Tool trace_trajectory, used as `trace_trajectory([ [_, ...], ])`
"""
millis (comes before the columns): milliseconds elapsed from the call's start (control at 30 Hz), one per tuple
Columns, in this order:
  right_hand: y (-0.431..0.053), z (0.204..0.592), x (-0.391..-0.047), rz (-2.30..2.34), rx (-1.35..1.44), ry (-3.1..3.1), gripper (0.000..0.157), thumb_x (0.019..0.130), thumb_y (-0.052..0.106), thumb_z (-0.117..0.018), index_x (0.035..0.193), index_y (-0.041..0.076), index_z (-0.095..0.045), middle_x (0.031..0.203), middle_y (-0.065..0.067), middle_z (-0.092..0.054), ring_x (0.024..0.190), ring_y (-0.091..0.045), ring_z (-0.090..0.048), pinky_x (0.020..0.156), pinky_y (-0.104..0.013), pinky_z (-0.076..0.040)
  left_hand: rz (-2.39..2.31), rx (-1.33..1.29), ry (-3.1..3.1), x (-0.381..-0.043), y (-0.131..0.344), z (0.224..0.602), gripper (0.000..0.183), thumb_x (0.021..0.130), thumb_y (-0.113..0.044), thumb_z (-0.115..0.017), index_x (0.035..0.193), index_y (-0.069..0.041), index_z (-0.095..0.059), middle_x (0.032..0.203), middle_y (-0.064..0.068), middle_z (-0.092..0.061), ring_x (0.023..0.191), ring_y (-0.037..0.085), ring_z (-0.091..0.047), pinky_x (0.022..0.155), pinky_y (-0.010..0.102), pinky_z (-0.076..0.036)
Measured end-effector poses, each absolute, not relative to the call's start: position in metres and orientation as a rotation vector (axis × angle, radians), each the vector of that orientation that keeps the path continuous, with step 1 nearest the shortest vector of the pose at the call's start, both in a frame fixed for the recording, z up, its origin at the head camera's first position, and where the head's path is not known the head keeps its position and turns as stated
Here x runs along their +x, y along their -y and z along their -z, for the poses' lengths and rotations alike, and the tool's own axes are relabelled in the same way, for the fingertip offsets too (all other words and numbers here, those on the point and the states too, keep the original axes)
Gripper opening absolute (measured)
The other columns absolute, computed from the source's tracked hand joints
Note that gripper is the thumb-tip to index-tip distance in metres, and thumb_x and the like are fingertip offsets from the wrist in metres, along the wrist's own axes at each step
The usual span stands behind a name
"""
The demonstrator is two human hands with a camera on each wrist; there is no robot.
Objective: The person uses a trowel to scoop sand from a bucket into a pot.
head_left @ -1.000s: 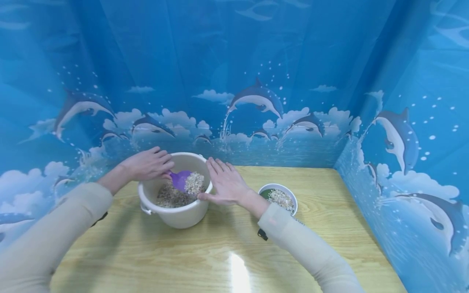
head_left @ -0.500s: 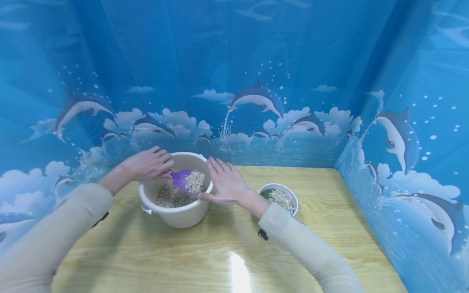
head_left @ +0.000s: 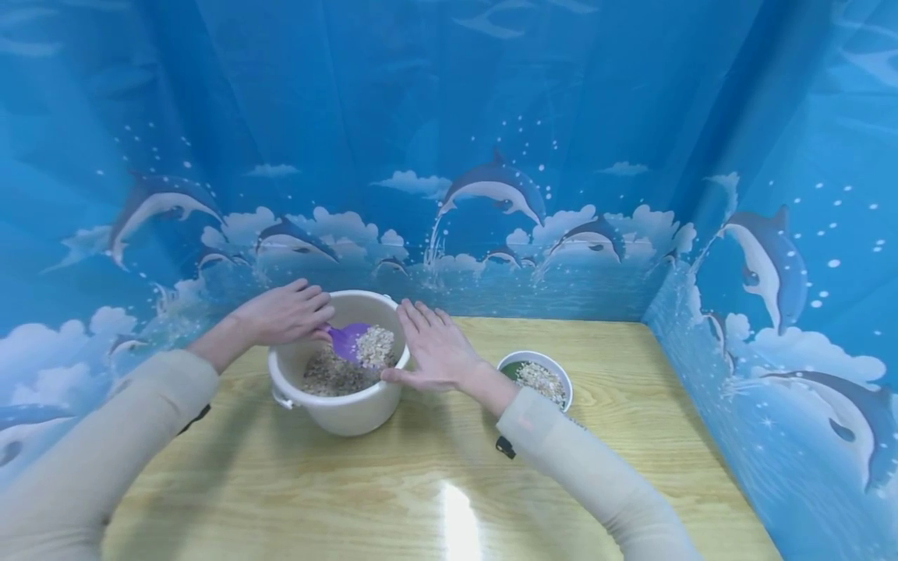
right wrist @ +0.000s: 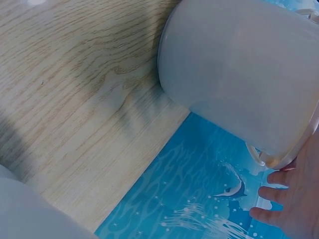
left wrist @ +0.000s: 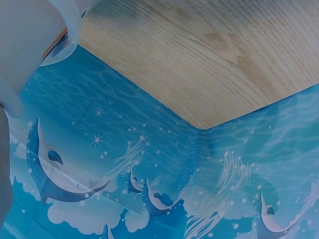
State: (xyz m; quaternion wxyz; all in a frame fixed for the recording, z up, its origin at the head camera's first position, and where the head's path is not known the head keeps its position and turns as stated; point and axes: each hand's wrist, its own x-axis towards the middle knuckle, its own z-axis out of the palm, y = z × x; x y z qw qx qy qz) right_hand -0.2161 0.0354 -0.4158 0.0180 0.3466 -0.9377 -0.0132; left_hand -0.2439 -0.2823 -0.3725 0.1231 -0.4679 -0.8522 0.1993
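In the head view, my left hand [head_left: 291, 313] grips the handle end of a purple scoop [head_left: 344, 341] over the left side of a white bucket [head_left: 354, 417]. Pale, coarse grains [head_left: 375, 347] like fine gravel lie heaped in the scoop's bowl. Darker, mixed grains [head_left: 330, 375] cover the bucket's bottom. My right hand [head_left: 438, 354] rests against the right rim with its fingers extended; the right wrist view shows those fingers [right wrist: 274, 194] beside the bucket wall [right wrist: 239, 64]. Much of the scoop's handle is hidden under my left hand.
A small white bowl [head_left: 533, 356] with a green inside, partly filled with pale grains, stands right of the bucket, near my right forearm. The wooden table [head_left: 337, 499] meets a blue dolphin-print curtain [head_left: 596, 284] at its back and right edges.
Almost nothing moves. The scoop stays over the bucket with its load, and both hands keep their places; the head view shifts only slightly.
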Motion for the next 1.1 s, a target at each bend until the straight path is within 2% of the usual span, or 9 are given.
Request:
trace_trajectory([
  [400,-0.039,0.418,-0.215,-0.006,1.078,2.9,0.115,0.094,0.084,-0.044,0.169,0.004,-0.008,0.178,-0.016,-0.009,0.165,-0.036,-0.02,0.132,-0.055,-0.022,-0.564,-1.378,2.466,-0.244,0.278,0.37,0.033,0.103,-0.047,-0.061,0.098,-0.016,-0.053,0.098,0.006,-0.061,0.091,0.022,-0.056,0.082,0.038,-0.05],
  [567,-0.045,0.42,-0.214,0.014,1.055,2.893,0.118,0.092,0.088,-0.042,0.169,0.005,-0.007,0.178,-0.017,-0.012,0.165,-0.035,-0.019,0.132,-0.054,-0.022,-0.564,-1.379,2.466,-0.246,0.276,0.368,0.034,0.103,-0.048,-0.061,0.097,-0.016,-0.053,0.096,0.006,-0.06,0.09,0.022,-0.054,0.082,0.039,-0.05],
  [700,-0.053,0.421,-0.214,0.023,1.058,2.89,0.124,0.088,0.097,-0.021,0.168,0.003,-0.008,0.178,-0.018,-0.009,0.165,-0.036,-0.019,0.132,-0.055,-0.022,-0.573,-1.375,2.479,-0.247,0.273,0.367,0.035,0.103,-0.05,-0.06,0.098,-0.016,-0.053,0.096,0.005,-0.06,0.09,0.022,-0.054,0.083,0.039,-0.049],
  [833,-0.062,0.421,-0.213,-0.01,1.061,2.885,0.14,0.072,0.103,0.007,0.168,0.002,-0.009,0.177,-0.018,-0.008,0.165,-0.038,-0.018,0.132,-0.056,-0.022,-0.556,-1.387,2.467,-0.247,0.27,0.363,0.035,0.103,-0.05,-0.06,0.098,-0.015,-0.053,0.095,0.005,-0.059,0.089,0.021,-0.053,0.082,0.039,-0.049],
  [900,-0.067,0.42,-0.212,-0.026,1.056,2.884,0.144,0.067,0.103,0.013,0.168,0.003,-0.009,0.177,-0.018,-0.008,0.165,-0.038,-0.018,0.132,-0.056,-0.022,-0.545,-1.393,2.455,-0.248,0.268,0.362,0.035,0.103,-0.049,-0.06,0.098,-0.015,-0.053,0.095,0.005,-0.058,0.089,0.021,-0.052,0.081,0.038,-0.048],
  [1000,-0.076,0.42,-0.211,-0.009,1.044,2.88,0.141,0.071,0.103,0.009,0.168,0.003,-0.008,0.177,-0.018,-0.009,0.165,-0.038,-0.019,0.132,-0.056,-0.022,-0.52,-1.394,2.449,-0.25,0.265,0.36,0.035,0.103,-0.048,-0.061,0.098,-0.015,-0.053,0.093,0.005,-0.057,0.087,0.021,-0.051,0.08,0.038,-0.048],
  [1100,-0.085,0.419,-0.21,-0.001,1.027,2.875,0.129,0.084,0.1,-0.014,0.168,0.002,-0.01,0.177,-0.018,-0.009,0.164,-0.038,-0.019,0.132,-0.056,-0.022,-0.496,-1.393,2.443,-0.251,0.261,0.358,0.034,0.103,-0.048,-0.061,0.098,-0.015,-0.054,0.092,0.004,-0.056,0.086,0.021,-0.051,0.08,0.038,-0.047],
])
